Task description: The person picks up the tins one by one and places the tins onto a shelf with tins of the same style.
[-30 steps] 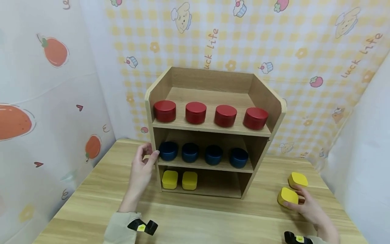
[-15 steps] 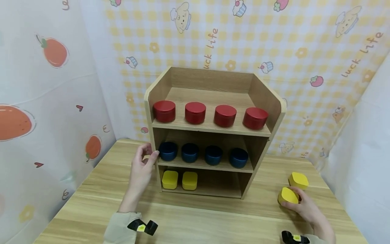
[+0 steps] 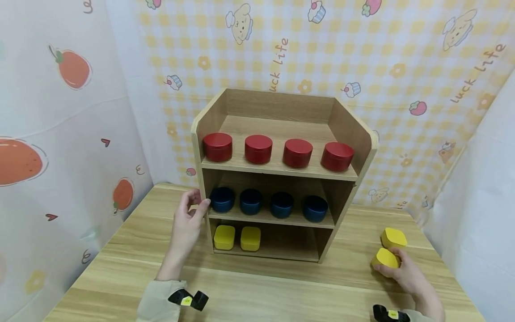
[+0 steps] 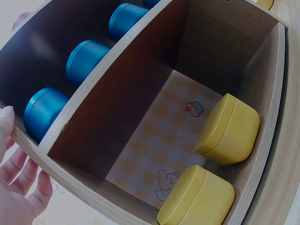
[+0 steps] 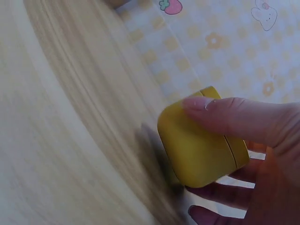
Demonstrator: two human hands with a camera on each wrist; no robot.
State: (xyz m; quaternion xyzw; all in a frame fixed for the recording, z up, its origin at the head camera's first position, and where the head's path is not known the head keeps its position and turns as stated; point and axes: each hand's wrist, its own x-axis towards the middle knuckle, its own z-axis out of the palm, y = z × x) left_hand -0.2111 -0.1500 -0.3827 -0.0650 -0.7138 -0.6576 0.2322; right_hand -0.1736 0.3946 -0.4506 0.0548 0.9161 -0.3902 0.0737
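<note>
My right hand [image 3: 412,275] holds a square yellow tin [image 3: 385,258] by its sides at the table's right. In the right wrist view the thumb lies along one side of the tin [image 5: 197,145], fingers on the other; a dark shadow shows beside it. Behind it stands another yellow tin [image 3: 393,237]. My left hand [image 3: 189,214] grips the left side panel of a wooden shelf [image 3: 265,167], thumb at the front edge, fingers outside. Two yellow tins [image 4: 232,131] stand at the left of the bottom level.
Several round red tins [image 3: 258,149] line the top level. Several round blue tins [image 3: 251,201] stand in a row on the middle level. A patterned cloth [image 3: 301,53] hangs behind the wooden table [image 3: 257,290].
The right hand's fingers have closed on the front yellow tin, which has shifted slightly right and turned. The left hand stays at the shelf's side.
</note>
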